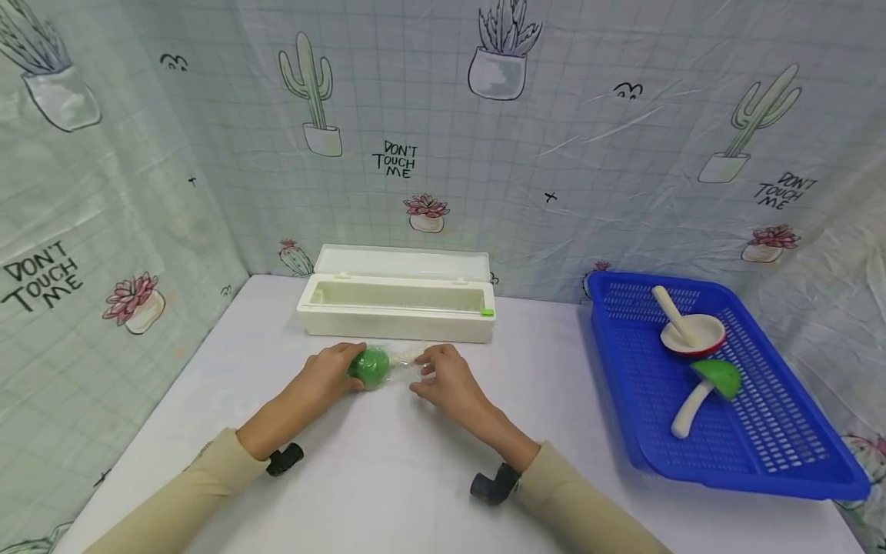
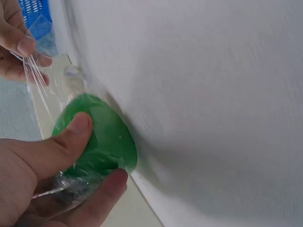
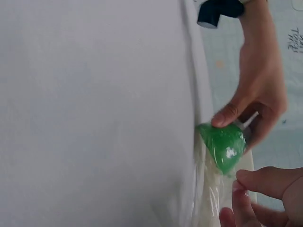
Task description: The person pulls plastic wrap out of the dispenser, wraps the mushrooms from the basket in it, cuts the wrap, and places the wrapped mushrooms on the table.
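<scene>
Over the table, a green-bowled spoon (image 1: 374,367) with a pale handle is covered in clear plastic wrap (image 2: 71,78). My left hand (image 1: 331,375) holds the spoon by its bowl, thumb on the green surface and fingers round the other side, with some film bunched under them. At the handle end, my right hand (image 1: 453,382) pinches the plastic wrap between thumb and fingertips. The film stretches in thin strands from those fingers in the left wrist view. Wrap hides much of the handle.
Just behind the hands stands a long white wrap dispenser box (image 1: 398,323), its lid (image 1: 404,261) raised. To the right, a blue basket (image 1: 623,400) holds a red-and-white spoon (image 1: 699,336) and a green spoon (image 1: 723,378) with a white handle. Patterned cloth surrounds the table.
</scene>
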### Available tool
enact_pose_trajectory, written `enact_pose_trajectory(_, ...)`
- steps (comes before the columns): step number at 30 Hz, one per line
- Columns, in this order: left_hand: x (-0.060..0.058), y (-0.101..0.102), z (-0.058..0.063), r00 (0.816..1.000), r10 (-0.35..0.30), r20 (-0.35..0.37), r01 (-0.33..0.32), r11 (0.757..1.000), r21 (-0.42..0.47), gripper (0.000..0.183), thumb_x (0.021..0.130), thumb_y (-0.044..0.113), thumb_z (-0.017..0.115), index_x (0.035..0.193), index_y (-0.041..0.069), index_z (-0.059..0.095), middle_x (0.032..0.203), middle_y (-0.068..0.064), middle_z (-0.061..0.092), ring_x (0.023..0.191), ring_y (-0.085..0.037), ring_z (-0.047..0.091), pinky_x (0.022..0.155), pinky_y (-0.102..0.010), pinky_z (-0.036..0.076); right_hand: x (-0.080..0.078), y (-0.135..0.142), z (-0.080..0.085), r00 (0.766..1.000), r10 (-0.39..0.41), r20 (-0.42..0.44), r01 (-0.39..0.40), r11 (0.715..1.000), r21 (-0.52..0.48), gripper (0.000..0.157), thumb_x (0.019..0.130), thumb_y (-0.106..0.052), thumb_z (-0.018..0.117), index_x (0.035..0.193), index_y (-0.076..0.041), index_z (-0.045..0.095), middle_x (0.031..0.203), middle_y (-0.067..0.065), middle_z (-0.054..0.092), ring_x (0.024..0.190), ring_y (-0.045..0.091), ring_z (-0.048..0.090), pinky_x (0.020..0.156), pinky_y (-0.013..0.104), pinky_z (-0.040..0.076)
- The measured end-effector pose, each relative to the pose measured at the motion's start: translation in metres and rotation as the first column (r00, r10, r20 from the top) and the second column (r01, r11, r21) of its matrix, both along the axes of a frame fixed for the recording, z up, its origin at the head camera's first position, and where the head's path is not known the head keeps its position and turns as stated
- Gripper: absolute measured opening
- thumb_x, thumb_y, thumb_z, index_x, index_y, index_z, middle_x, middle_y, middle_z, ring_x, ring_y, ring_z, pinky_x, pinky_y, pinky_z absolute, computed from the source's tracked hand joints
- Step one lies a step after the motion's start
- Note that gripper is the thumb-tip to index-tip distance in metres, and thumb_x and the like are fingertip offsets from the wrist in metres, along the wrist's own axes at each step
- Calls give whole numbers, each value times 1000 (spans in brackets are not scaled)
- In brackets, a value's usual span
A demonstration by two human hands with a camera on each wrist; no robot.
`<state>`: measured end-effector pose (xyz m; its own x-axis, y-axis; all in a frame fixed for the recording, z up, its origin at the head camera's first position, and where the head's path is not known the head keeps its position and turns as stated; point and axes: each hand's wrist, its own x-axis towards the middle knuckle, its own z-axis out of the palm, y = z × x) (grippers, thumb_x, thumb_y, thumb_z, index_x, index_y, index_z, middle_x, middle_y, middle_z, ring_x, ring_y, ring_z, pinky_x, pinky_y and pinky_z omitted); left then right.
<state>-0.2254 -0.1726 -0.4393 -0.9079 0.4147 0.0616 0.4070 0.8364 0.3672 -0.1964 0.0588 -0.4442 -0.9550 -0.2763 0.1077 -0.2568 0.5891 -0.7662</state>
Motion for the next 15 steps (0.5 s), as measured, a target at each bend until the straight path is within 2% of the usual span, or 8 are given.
enact_pose_trajectory(3, 1, 2, 0, 1000, 17, 11, -17, 999, 36, 60, 85, 12, 81, 133, -13, 56, 127, -28, 64, 117, -43, 63, 94, -54, 54, -2, 1, 2, 1000, 22, -22, -22, 1000, 3, 13, 88, -1, 78, 101, 1, 75, 105, 11, 72, 92, 21, 72, 70, 20, 56)
enact_pose_trajectory(5, 2, 4, 1, 1000, 22, 17, -24, 996, 87, 55, 88, 14, 79, 130, -14, 57, 116, -27, 69, 108, -39, 68, 87, -50, 57, -2, -2, 2, 996, 57, -74, -57, 998, -2, 7, 89, 0, 76, 96, -1, 76, 97, 7, 75, 88, 20, 73, 69, 18, 56)
enact_pose_trajectory(7, 3, 6, 3, 999, 28, 44, -35, 984, 173, 50, 90, 16, 77, 127, -14, 59, 106, -24, 72, 96, -34, 71, 77, -46, 59, 0, -6, 2, 985, 81, -150, -81, 997, 9, 6, 90, 1, 75, 95, -2, 76, 94, 6, 74, 88, 18, 72, 71, 17, 56)
enact_pose_trajectory(9, 4, 6, 4, 995, 42, 94, -65, 962, 263, 48, 92, 15, 75, 127, -14, 59, 106, -24, 72, 93, -32, 72, 73, -41, 59, 3, -12, 1, 974, 84, -213, -82, 996, 17, 6, 90, 1, 75, 95, -2, 75, 94, 6, 73, 89, 18, 71, 74, 16, 55)
enact_pose_trajectory(11, 5, 6, 3, 984, 54, 170, -111, 931, 349, 49, 94, 16, 74, 129, -15, 58, 111, -26, 70, 96, -34, 72, 74, -39, 59, 6, -16, 1, 964, 63, -260, -59, 998, 25, 8, 89, 2, 75, 95, -4, 74, 93, 4, 71, 88, 16, 69, 74, 16, 55)
enact_pose_trajectory(15, 8, 5, 0, 961, 75, 265, -187, 884, 429, 53, 96, 17, 73, 134, -15, 55, 128, -31, 63, 110, -39, 69, 84, -40, 60, 12, -21, 0, 952, 50, -303, -39, 998, 39, 9, 89, 1, 75, 94, -6, 73, 94, 3, 67, 84, 13, 65, 73, 16, 53)
